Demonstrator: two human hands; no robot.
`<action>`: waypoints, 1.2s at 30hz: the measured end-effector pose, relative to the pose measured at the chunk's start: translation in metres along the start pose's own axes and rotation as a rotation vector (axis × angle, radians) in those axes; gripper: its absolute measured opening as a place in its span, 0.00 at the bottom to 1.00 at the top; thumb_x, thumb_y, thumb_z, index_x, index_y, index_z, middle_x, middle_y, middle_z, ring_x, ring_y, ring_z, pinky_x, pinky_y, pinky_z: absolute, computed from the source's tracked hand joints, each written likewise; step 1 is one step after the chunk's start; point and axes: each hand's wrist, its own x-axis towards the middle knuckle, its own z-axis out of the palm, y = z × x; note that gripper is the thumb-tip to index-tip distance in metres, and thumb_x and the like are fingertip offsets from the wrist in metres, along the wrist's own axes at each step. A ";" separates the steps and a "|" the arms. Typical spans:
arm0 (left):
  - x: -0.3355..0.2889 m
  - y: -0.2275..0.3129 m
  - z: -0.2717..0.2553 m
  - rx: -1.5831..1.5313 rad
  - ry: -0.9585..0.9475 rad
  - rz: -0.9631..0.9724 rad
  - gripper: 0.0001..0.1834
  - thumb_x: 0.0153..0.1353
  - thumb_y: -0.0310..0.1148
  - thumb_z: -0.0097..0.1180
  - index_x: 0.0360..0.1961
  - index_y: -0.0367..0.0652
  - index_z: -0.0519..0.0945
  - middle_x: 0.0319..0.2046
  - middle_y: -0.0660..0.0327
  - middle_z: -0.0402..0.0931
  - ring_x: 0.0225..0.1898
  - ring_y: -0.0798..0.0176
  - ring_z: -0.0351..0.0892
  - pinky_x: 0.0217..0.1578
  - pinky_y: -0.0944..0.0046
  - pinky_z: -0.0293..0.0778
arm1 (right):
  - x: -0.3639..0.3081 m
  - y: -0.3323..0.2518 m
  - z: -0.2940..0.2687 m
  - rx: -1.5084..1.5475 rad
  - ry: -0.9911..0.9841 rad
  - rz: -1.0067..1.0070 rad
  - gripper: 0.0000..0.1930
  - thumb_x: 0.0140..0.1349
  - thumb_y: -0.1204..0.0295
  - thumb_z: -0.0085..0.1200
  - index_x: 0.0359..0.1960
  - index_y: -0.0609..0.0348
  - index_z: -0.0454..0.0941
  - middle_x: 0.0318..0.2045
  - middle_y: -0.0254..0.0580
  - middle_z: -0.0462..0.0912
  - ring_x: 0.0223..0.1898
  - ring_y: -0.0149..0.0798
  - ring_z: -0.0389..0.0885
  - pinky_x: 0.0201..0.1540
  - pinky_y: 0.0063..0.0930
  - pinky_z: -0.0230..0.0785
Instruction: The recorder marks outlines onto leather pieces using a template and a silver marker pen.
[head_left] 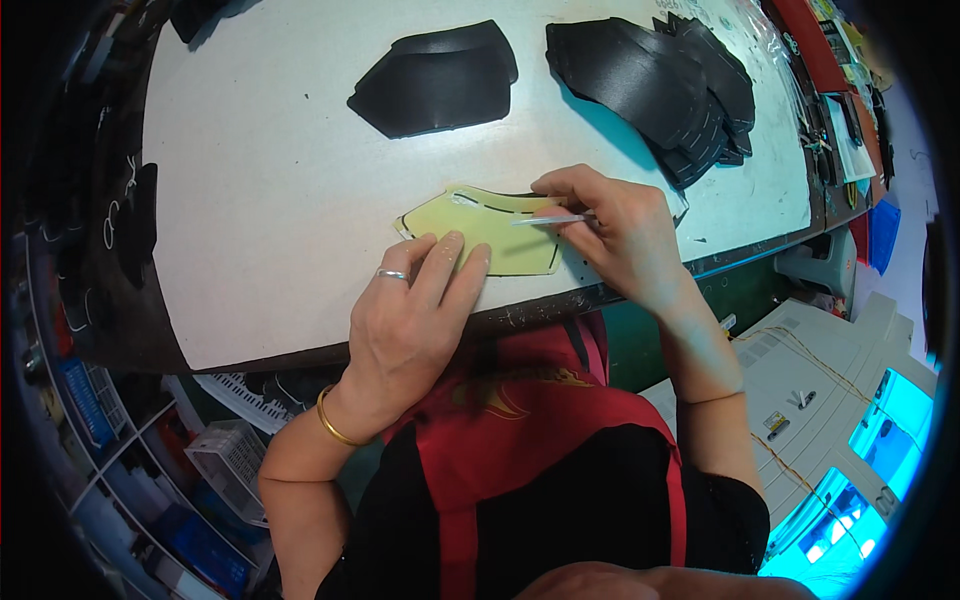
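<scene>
A pale yellow-green template [520, 255] with dark slots lies near the front edge of the white work surface. A dark edge shows along its upper right side, beside my right fingers. My left hand [402, 318], with a ring and a bracelet, rests its outstretched fingers flat on the template's lower left part. In my right hand [628, 228] is a thin silver pen-like tool [548, 219], pointing left over the template. The thumb and fingers close around that tool while the index finger reaches the template's upper right corner. The tool's exact kind cannot be made out.
Black leather-like pieces [440, 88] lie beyond the template, and a larger fanned pile [640, 90] sits at the far right. Tools and papers crowd the right edge. Below the table are a white basket [228, 455] at left and a pale machine or cabinet [800, 370] at right.
</scene>
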 end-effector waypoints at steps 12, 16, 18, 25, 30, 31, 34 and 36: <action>0.002 0.029 0.013 0.150 -0.007 0.047 0.18 0.55 0.26 0.58 0.49 0.37 0.85 0.47 0.48 0.81 0.45 0.49 0.82 0.45 0.60 0.83 | 0.036 -0.036 -0.027 -0.219 0.272 -0.404 0.14 0.72 0.59 0.55 0.35 0.56 0.82 0.28 0.39 0.82 0.31 0.47 0.81 0.34 0.40 0.72; -0.004 0.031 0.012 0.115 0.024 0.095 0.18 0.59 0.31 0.55 0.48 0.34 0.84 0.44 0.48 0.80 0.44 0.52 0.82 0.49 0.57 0.81 | 0.054 -0.051 -0.003 0.002 -0.133 -0.296 0.17 0.74 0.58 0.52 0.33 0.58 0.80 0.23 0.44 0.81 0.30 0.49 0.82 0.33 0.44 0.72; -0.009 0.032 0.013 0.100 0.003 0.104 0.18 0.60 0.33 0.55 0.48 0.35 0.85 0.44 0.48 0.80 0.44 0.51 0.82 0.49 0.57 0.82 | 0.066 -0.061 0.009 -0.115 -0.512 -0.345 0.13 0.71 0.61 0.55 0.34 0.58 0.80 0.27 0.42 0.80 0.33 0.47 0.83 0.37 0.40 0.74; 0.001 0.025 0.015 0.102 0.018 0.111 0.20 0.62 0.35 0.54 0.51 0.36 0.84 0.47 0.49 0.81 0.41 0.51 0.83 0.48 0.58 0.83 | 0.083 -0.054 0.033 -0.211 0.051 -0.656 0.09 0.61 0.65 0.65 0.36 0.56 0.82 0.32 0.40 0.85 0.40 0.46 0.86 0.43 0.39 0.78; 0.009 0.026 0.011 0.173 0.045 0.125 0.17 0.58 0.31 0.58 0.48 0.43 0.86 0.47 0.54 0.83 0.41 0.53 0.87 0.31 0.71 0.82 | 0.056 -0.026 -0.002 0.076 0.003 -0.345 0.12 0.70 0.60 0.58 0.39 0.55 0.85 0.32 0.38 0.86 0.34 0.45 0.85 0.39 0.37 0.76; 0.010 0.026 0.010 0.202 0.032 0.122 0.17 0.58 0.31 0.58 0.48 0.43 0.86 0.49 0.54 0.84 0.40 0.54 0.87 0.29 0.71 0.81 | 0.051 -0.022 -0.009 0.087 -0.028 -0.238 0.12 0.70 0.60 0.58 0.38 0.55 0.85 0.31 0.39 0.86 0.34 0.46 0.84 0.39 0.37 0.76; 0.015 0.029 0.011 0.220 0.015 0.107 0.17 0.57 0.30 0.57 0.48 0.44 0.86 0.50 0.56 0.84 0.37 0.55 0.86 0.26 0.71 0.78 | 0.051 -0.015 -0.006 0.076 -0.010 -0.162 0.12 0.69 0.59 0.59 0.36 0.54 0.86 0.29 0.40 0.85 0.32 0.46 0.83 0.38 0.37 0.75; 0.017 0.030 0.013 0.209 0.006 0.099 0.17 0.57 0.29 0.57 0.48 0.43 0.86 0.50 0.57 0.84 0.34 0.57 0.84 0.24 0.71 0.77 | 0.056 -0.014 0.005 -0.003 0.011 -0.345 0.13 0.69 0.58 0.59 0.34 0.53 0.84 0.26 0.39 0.83 0.30 0.46 0.82 0.37 0.38 0.74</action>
